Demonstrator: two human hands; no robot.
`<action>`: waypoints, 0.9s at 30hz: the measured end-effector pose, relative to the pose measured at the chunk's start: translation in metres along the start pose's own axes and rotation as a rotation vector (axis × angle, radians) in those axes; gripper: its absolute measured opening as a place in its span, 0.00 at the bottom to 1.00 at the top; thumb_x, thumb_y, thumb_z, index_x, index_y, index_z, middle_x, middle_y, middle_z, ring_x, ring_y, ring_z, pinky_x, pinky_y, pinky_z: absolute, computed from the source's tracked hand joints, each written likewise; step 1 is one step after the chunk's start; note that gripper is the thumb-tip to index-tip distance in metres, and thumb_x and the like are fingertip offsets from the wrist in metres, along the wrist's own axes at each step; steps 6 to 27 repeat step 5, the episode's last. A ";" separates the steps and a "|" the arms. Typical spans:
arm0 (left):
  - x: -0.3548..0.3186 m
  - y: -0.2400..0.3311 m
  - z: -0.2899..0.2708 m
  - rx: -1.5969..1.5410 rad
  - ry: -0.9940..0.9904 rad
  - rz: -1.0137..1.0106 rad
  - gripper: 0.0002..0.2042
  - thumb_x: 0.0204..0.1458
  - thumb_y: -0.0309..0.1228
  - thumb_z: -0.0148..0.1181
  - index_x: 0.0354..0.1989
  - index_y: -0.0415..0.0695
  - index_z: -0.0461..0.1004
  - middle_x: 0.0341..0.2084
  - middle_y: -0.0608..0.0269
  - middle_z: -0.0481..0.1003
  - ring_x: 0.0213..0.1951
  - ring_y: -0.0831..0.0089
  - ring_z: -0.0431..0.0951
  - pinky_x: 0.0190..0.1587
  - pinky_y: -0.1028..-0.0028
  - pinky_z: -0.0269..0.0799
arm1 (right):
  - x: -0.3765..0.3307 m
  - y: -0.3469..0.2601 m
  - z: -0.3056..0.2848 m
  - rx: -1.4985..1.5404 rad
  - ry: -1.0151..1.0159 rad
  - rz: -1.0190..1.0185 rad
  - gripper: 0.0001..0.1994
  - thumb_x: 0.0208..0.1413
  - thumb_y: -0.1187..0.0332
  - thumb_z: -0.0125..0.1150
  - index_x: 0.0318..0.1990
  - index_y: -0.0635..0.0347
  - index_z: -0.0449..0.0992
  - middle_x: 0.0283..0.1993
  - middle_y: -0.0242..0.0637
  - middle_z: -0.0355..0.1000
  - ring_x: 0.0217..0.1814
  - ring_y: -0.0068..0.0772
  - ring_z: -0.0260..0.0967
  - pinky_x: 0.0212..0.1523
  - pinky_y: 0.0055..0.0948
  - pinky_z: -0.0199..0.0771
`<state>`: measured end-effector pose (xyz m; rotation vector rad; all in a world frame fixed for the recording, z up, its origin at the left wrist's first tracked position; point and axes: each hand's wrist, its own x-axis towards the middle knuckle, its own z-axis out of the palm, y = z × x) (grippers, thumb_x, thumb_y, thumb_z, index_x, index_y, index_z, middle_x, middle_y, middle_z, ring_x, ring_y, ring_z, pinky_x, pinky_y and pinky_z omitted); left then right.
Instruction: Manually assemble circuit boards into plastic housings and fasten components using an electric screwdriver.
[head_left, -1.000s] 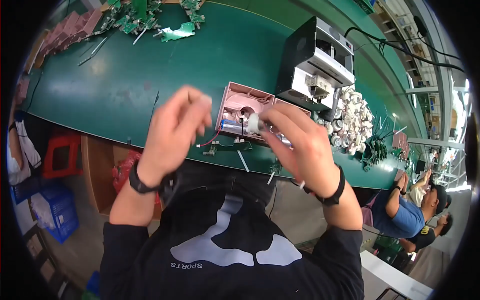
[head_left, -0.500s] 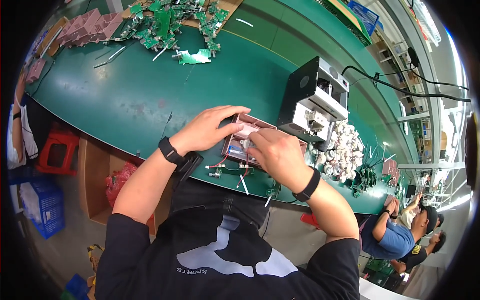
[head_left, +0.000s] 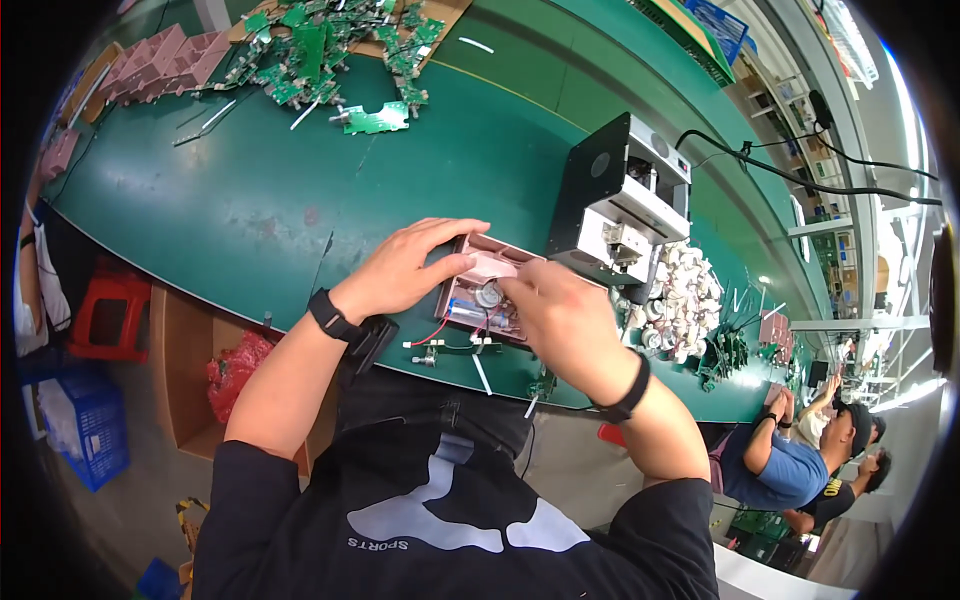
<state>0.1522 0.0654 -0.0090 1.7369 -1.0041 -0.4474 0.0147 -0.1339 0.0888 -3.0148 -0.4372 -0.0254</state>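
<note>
A pink plastic case (head_left: 510, 247) with inner walls lies open on the bench in front of me. My left hand (head_left: 408, 265) grips its left end, thumb over the rim and fingers along the far side. Inside sits a round silver part (head_left: 489, 294), and the curled fingertips of my right hand (head_left: 565, 312) close on its right edge. The right hand hides the right part of the case. A blue cylindrical part (head_left: 462, 307) lies in the near left compartment. Red wires (head_left: 437, 331) lead out to a small circuit board (head_left: 452, 348) in front of the case.
A black and silver machine (head_left: 625, 205) stands behind the case. Right of it lies a heap of round white parts (head_left: 680, 305). Green circuit boards (head_left: 320, 50) are piled at far left, near pink cases (head_left: 165, 62). A blue crate (head_left: 90, 420) stands on the floor; co-workers (head_left: 780, 460) sit at right.
The round silver part, tilted at my right fingertips before, now lies flatter in the case. My right hand has shifted slightly right and down. The left hand keeps its hold.
</note>
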 end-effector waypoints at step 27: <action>0.008 0.006 -0.005 -0.017 -0.026 0.037 0.24 0.62 0.38 0.63 0.66 0.46 0.73 0.61 0.51 0.76 0.63 0.54 0.75 0.67 0.58 0.68 | -0.030 0.036 -0.061 0.146 0.468 0.259 0.14 0.58 0.80 0.61 0.50 0.62 0.82 0.44 0.41 0.79 0.43 0.41 0.78 0.43 0.36 0.78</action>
